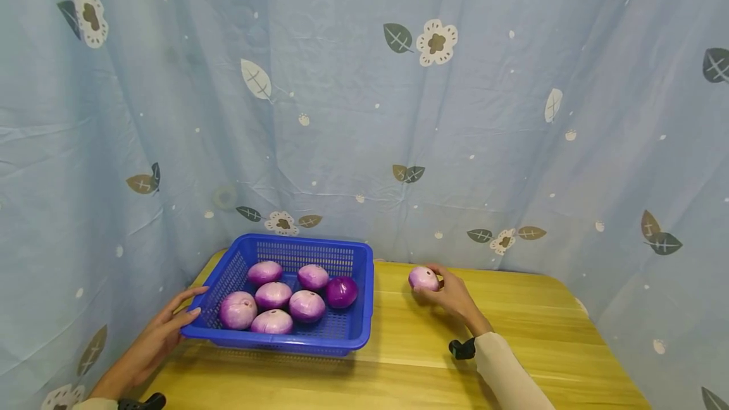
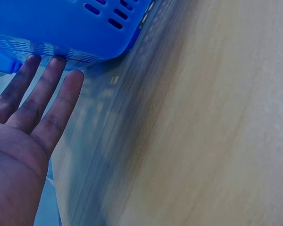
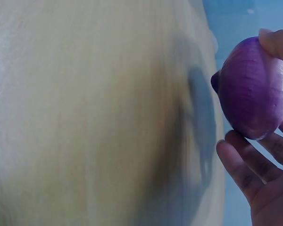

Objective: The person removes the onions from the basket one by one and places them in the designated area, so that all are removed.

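Observation:
In the head view a blue plastic basket [image 1: 360, 328] stands on the left of the table with several purple onions [image 1: 273, 295] inside, one of them darker. My left hand [image 1: 162, 328] is at the basket's left edge, fingertips right at the rim. The left wrist view shows three straight fingers [image 2: 52, 101] reaching the slotted basket wall [image 2: 85, 28]. Away to the right of the basket, my right hand [image 1: 452, 296] pinches a purple onion [image 1: 423, 278] between thumb and fingers. Close up, this onion [image 3: 252, 92] has a dark pointed end and sits above the lower fingers.
The yellow wooden table [image 1: 524, 334] spreads in front and to the right, with rounded corners. A blue curtain [image 1: 342, 112] printed with leaves and flowers hangs behind the table and along both sides. Black straps with cameras [image 1: 462, 349] sit on the wrists.

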Available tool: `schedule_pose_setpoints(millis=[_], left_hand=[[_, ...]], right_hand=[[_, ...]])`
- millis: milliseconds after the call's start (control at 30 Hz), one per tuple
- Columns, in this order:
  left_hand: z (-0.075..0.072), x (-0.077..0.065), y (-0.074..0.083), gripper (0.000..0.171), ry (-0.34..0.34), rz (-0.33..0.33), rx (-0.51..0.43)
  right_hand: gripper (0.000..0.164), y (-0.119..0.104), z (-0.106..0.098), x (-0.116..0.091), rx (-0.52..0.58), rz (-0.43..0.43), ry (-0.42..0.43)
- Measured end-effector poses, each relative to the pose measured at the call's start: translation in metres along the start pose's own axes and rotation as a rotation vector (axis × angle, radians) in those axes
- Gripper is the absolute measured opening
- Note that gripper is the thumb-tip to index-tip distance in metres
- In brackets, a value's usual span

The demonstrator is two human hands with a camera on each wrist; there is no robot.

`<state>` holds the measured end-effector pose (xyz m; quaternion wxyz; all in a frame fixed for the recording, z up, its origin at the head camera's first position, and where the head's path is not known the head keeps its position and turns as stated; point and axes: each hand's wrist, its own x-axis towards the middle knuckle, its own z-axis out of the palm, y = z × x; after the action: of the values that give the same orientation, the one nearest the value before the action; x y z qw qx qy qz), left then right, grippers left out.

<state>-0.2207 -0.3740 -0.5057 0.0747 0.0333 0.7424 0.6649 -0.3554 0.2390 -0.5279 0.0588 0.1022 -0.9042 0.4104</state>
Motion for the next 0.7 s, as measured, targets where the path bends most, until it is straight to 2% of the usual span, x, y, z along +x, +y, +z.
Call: schedule_pose_setpoints(millis=[333, 700], left_hand=[[0.0007, 0.0000, -0.0003, 0.055, -0.006, 0.019, 0.005], [-0.0010, -0.0007, -0.0012, 0.053, -0.006, 0.035, 0.008]], right_hand=[[0.069, 0.0062, 0.0043, 0.0007, 0.004, 0.046, -0.013], [0.079, 0.0051, 0.0066, 0.0005, -0.018, 0.077, -0.022]])
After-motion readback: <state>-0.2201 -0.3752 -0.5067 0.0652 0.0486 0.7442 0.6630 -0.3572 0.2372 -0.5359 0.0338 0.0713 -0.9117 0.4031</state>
